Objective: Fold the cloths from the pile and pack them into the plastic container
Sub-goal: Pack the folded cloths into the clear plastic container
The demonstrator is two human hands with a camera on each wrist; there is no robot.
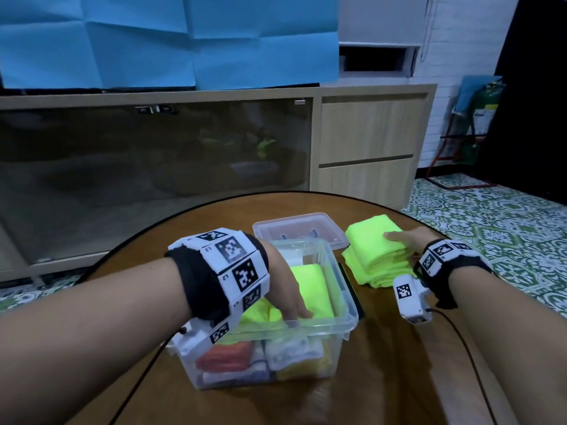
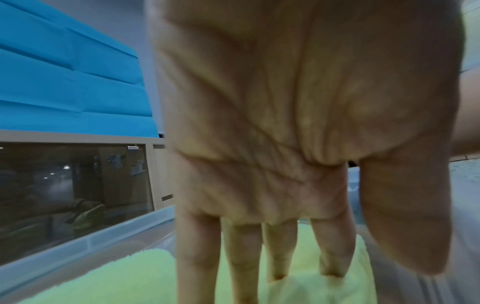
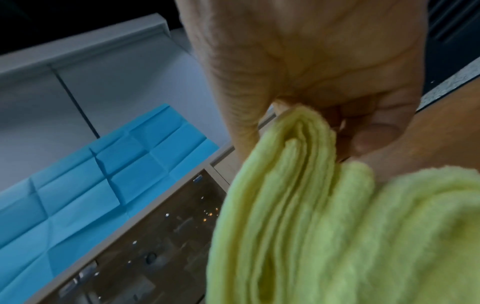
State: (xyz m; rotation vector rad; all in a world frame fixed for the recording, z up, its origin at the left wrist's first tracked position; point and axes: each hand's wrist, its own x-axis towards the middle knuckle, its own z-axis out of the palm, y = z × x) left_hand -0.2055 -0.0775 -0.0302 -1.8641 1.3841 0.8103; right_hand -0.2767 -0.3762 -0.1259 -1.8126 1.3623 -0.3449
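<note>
Inside the plastic container (image 1: 345, 305) our left hand (image 1: 287, 289) presses straight fingers on the packed cloth (image 1: 313, 289), while our right hand (image 1: 408, 240), clamped on the pile (image 1: 372, 256), should lift only one.

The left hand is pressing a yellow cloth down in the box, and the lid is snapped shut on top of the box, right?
Not quite. The left hand does press the yellow cloth down in the box, but the lid is off, lying on the table behind the box. The head view shows it.
</note>
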